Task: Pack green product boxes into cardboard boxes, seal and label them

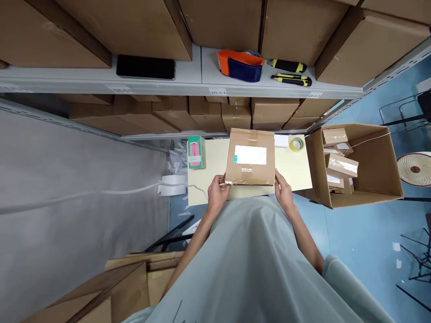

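Observation:
A closed cardboard box [251,175] with a white label [250,154] and clear tape is at the middle of the cream tabletop [215,152]. Its near left corner is between the fingers of my left hand [218,192]. On the opposite side, my right hand [283,190] grips the near right edge. Left of the box stands a green and pink package [196,152]. Beyond its right side lie a roll of yellowish tape [296,144] and a white slip of paper [281,141].
A large open carton [373,179] with several small boxes stands at the right. Above the table, a shelf [208,74] bears a phone [146,67], a tape dispenser [240,66] and utility knives [292,80]. A white cable [111,192] crosses the left side. Flattened cardboard [131,287] is at lower left.

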Available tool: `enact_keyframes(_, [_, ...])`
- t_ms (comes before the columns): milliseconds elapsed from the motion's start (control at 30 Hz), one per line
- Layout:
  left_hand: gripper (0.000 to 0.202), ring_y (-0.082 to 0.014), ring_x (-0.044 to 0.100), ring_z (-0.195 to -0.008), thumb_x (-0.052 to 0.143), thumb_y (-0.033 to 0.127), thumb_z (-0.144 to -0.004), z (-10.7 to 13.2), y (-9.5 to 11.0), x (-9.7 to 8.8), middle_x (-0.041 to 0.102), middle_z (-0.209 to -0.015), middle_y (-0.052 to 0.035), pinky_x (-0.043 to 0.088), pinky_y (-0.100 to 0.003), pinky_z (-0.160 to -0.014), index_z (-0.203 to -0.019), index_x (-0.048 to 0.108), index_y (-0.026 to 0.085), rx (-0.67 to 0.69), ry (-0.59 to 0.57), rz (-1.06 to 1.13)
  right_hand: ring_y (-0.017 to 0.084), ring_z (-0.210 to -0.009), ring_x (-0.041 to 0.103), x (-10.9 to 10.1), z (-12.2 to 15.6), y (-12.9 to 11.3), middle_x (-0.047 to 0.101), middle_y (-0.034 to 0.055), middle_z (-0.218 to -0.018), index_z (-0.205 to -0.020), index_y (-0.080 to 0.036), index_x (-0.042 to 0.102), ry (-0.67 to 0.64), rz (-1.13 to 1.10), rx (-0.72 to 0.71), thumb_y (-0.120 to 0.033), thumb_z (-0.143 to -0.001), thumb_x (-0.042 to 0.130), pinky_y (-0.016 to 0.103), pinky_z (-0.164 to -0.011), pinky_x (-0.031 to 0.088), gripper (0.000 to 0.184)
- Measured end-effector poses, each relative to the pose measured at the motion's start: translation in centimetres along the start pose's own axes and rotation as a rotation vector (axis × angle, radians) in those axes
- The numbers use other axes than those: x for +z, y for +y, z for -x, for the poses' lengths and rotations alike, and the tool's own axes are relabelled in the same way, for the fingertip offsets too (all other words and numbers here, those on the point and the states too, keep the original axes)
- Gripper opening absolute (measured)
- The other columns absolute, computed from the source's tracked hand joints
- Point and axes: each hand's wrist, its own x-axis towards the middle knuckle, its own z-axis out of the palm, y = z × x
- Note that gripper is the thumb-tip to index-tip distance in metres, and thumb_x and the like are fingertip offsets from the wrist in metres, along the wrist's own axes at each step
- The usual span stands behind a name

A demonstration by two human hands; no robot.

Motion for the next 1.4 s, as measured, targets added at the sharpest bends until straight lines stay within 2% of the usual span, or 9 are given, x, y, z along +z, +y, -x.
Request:
enact_keyframes(200, [0.017,-0.0201,0.069,-0.074,0.065,0.032,-0.081,1.2,1.1,2.2,0.072,-0.09,-0.0017,0.056,-0.031,-0.074,-0.097,0.063,0.027,0.008,0.061,-0.055,0.029,-0.076,0.074,-1.0,-2.2,3.0,0.078,0.0113,-0.082,-0.103,-0.023,0.077,-0.019,0.141,0.154,-0.058,-0.112,0.038,0.041,-0.081,0.061,0.054])
enact_keyframes(367, [0.012,-0.0218,0.067,-0.071,0.064,0.03,-0.083,0.6,1.8,2.9,0.071,-0.082,0.0,0.052,-0.033,-0.074,-0.095,0.062,0.028,-0.111,0.097,-0.13,0.025,-0.073,0.069,-1.4,-5.1,3.7,0.074,0.0108,-0.086,-0.083,-0.025,0.067,-0.024,0.152,0.065,-0.063,-0.111,0.036,0.038,-0.075,0.056,0.056])
enact_keyframes(633, [0.017,-0.0217,0.071,-0.078,0.066,0.039,-0.096,0.4,3.3,3.8,0.075,-0.103,-0.0063,0.058,-0.036,-0.078,-0.104,0.065,0.025,0.004,0.116,-0.132,0.024,-0.078,0.076,-1.3,-6.2,3.3,0.078,0.0133,-0.112,-0.117,-0.02,0.077,-0.124,0.174,0.016,-0.073,-0.11,0.045,0.038,-0.075,0.058,0.062])
enact_keyframes(767, [0.015,-0.0257,0.075,-0.104,0.064,0.037,-0.101,0.7,3.7,4.0,0.074,-0.116,-0.0103,0.063,-0.039,-0.089,-0.109,0.07,0.025,0.173,0.047,-0.121,0.024,-0.087,0.077,-1.0,-5.3,2.5,0.076,0.0132,-0.124,-0.133,-0.022,0.075,-0.062,0.12,-0.035,-0.076,-0.11,0.05,0.038,-0.074,0.062,0.064])
enact_keyframes(900, [0.02,-0.0327,0.069,-0.132,0.075,0.039,-0.1,0.7,3.3,4.3,0.077,-0.129,-0.013,0.055,-0.05,-0.119,-0.115,0.075,0.025,0.273,-0.085,-0.163,0.033,-0.122,0.074,-1.0,-4.9,2.1,0.074,0.0145,-0.141,-0.124,-0.028,0.082,-0.174,0.107,-0.172,-0.07,-0.108,0.061,0.049,-0.099,0.067,0.049])
enact_keyframes(1067, [0.044,-0.0366,0.063,-0.143,0.09,0.039,-0.09,0.5,2.0,4.3,0.075,-0.142,-0.0146,0.051,-0.053,-0.126,-0.129,0.074,0.026,0.327,-0.176,-0.168,0.039,-0.139,0.065,-1.3,-4.7,3.3,0.076,0.0154,-0.143,-0.128,-0.028,0.082,-0.326,0.058,-0.294,-0.066,-0.103,0.072,0.062,-0.123,0.057,0.047])
enact_keyframes(1167, [0.043,-0.0324,0.069,-0.131,0.074,0.032,-0.102,0.0,1.3,4.2,0.077,-0.134,-0.0144,0.056,-0.05,-0.118,-0.144,0.068,0.024,0.264,-0.126,-0.16,0.033,-0.119,0.073,-1.0,-4.9,4.4,0.076,0.0156,-0.134,-0.146,-0.025,0.073,-0.23,0.031,-0.212,-0.055,-0.113,0.053,0.055,-0.109,0.065,0.049])
enact_keyframes(1300, [0.073,-0.0253,0.074,-0.112,0.068,0.023,-0.102,-1.3,1.1,4.3,0.066,-0.143,-0.0151,0.064,-0.043,-0.101,-0.171,0.046,0.024,0.225,-0.041,-0.205,0.026,-0.091,0.073,-0.8,-6.0,5.1,0.07,0.0143,-0.131,-0.173,-0.024,0.045,-0.111,0.104,-0.084,-0.047,-0.108,0.057,0.046,-0.082,0.069,0.07])
enact_keyframes(1400, [0.064,-0.0272,0.071,-0.126,0.067,0.023,-0.102,-2.3,1.1,4.3,0.055,-0.157,-0.0148,0.063,-0.045,-0.108,-0.165,0.055,0.029,0.316,-0.064,-0.3,0.026,-0.096,0.075,-1.2,-7.0,5.0,0.066,0.0143,-0.136,-0.168,-0.026,0.052,-0.153,0.187,-0.125,-0.041,-0.107,0.059,0.043,-0.081,0.068,0.063])
